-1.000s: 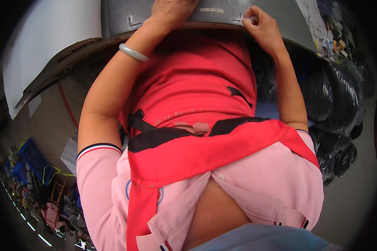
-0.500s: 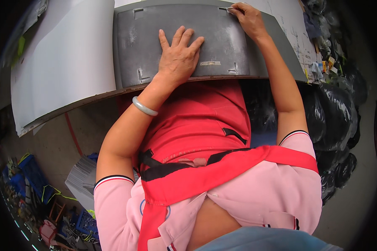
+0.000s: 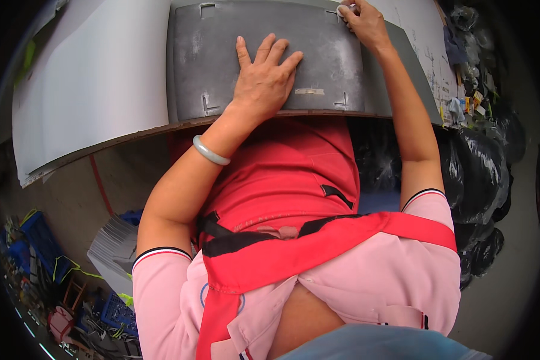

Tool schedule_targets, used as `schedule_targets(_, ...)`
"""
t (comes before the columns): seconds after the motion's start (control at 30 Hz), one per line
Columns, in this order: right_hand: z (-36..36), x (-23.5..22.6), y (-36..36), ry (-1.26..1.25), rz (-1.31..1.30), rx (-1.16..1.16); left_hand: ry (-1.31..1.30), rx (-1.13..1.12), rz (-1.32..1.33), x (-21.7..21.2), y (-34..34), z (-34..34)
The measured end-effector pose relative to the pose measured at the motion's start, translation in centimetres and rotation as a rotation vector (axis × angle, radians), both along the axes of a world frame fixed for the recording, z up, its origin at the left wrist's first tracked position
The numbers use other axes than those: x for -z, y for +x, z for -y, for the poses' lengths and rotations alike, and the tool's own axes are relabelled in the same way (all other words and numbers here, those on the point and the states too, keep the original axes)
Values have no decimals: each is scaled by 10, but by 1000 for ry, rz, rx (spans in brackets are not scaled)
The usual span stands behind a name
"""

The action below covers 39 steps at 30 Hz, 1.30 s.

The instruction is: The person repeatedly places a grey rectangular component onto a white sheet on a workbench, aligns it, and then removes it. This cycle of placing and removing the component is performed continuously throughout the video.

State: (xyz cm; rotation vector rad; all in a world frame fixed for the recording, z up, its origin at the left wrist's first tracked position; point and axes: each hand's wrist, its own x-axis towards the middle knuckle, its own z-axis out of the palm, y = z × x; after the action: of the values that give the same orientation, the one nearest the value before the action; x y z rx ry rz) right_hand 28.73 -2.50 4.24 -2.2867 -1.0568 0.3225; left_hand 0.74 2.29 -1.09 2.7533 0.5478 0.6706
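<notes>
A dark grey template board (image 3: 324, 54) lies on the worktable, with L-shaped slots near its corners and white powdery smudges around them. My left hand (image 3: 264, 81) rests flat on its middle, fingers spread. At the board's far right corner my right hand (image 3: 367, 25) pinches a small white chalk-like piece (image 3: 342, 11) beside the corner slot. Under the board, a larger grey sheet (image 3: 405, 72) shows on the right. A short strip of tape (image 3: 309, 92) is stuck near the board's front edge.
Pale sheet material (image 3: 96, 72) covers the table's left part and curves down at the front edge. Black plastic bags (image 3: 480, 174) are piled on the right. On the floor at left are a stack of grey sheets (image 3: 111, 246) and blue crates (image 3: 45, 246).
My right hand has shifted slightly at the corner slot, and the white piece shows more clearly. My left hand stays pressed on the board; the whole view has moved a little.
</notes>
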Motion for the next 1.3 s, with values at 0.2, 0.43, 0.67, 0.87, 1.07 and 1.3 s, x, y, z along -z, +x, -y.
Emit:
schedule_targets(0.2,-5,23,18,-66,319,-104,-7,5,6,1,1,-1)
schedule_targets(0.43,-29,-18,-10,22,-55,-78,41,-6,-1,6,2,-1)
schedule_targets(0.67,-112,1,-104,120,185,-553,38,-2,23,6,3,0)
schedule_targets(0.87,-160,15,-138,134,225,-657,-18,11,43,10,4,1)
schedule_targets(1.07,-172,13,-143,22,391,-782,-30,20,85,10,5,1)
schedule_targets(1.3,-168,-4,-137,-60,218,-584,-22,14,73,11,6,1)
